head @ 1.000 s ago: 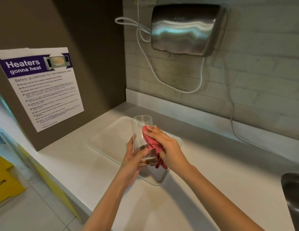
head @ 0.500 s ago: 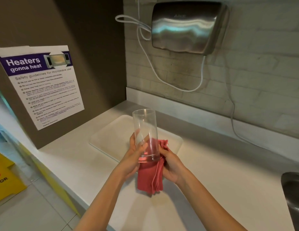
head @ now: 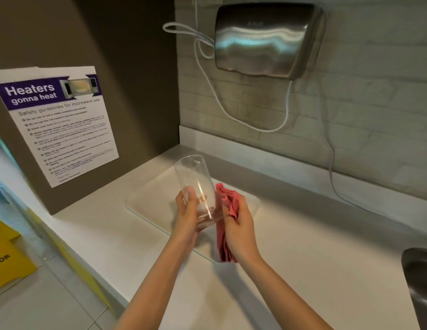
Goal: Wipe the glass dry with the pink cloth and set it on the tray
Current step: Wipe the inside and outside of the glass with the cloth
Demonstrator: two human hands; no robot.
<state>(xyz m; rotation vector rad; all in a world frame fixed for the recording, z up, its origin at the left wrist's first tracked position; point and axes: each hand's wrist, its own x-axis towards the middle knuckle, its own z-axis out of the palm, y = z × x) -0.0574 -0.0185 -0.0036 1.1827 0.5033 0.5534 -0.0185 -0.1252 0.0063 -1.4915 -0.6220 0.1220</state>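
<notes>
In the head view, the only view given, a clear glass is held above the white tray, tilted with its open mouth up and leaning away to the left, its base lowest. The left hand is closed around the lower part of the glass, the thumb laid across the near wall and the fingers wrapped behind. The right hand is closed on the pink cloth, which is bunched just beside the right wall of the glass, with a fold hanging below the palm; whether the cloth is pressed against the glass at this instant cannot be told. The tray lies flat on the pale table beneath both hands, and nothing is seen resting on it. A steel hand dryer is fixed to the tiled wall behind, and a notice is posted on the panel at the left. The glass is judged to be light, rigid and fragile, and probably slippery if any water remains, so a firm hold low on the body near the thicker base is favoured, with no squeezing at the thin rim. The cloth is soft and limp and can be gathered anywhere. The glass is not yet set down.
</notes>
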